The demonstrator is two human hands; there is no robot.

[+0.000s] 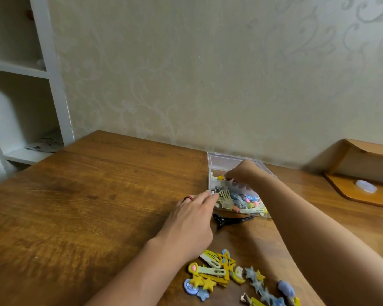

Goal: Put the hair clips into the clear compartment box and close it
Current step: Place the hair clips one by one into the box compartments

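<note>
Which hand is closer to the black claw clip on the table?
Left. The left hand lies just left of the black claw clip; the right hand is farther back, over the clear box.

wooden table (pixel 93 195) bears clear box (pixel 217 161), black clip (pixel 224 219), coloured clips (pixel 217 272).

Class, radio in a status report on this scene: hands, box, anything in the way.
Left hand steadying box at its corner; right hand inside, fingers pinched, contents unclear. Lid open, clips already in. Loose clips and black claw clip on table. Path clear.
</note>
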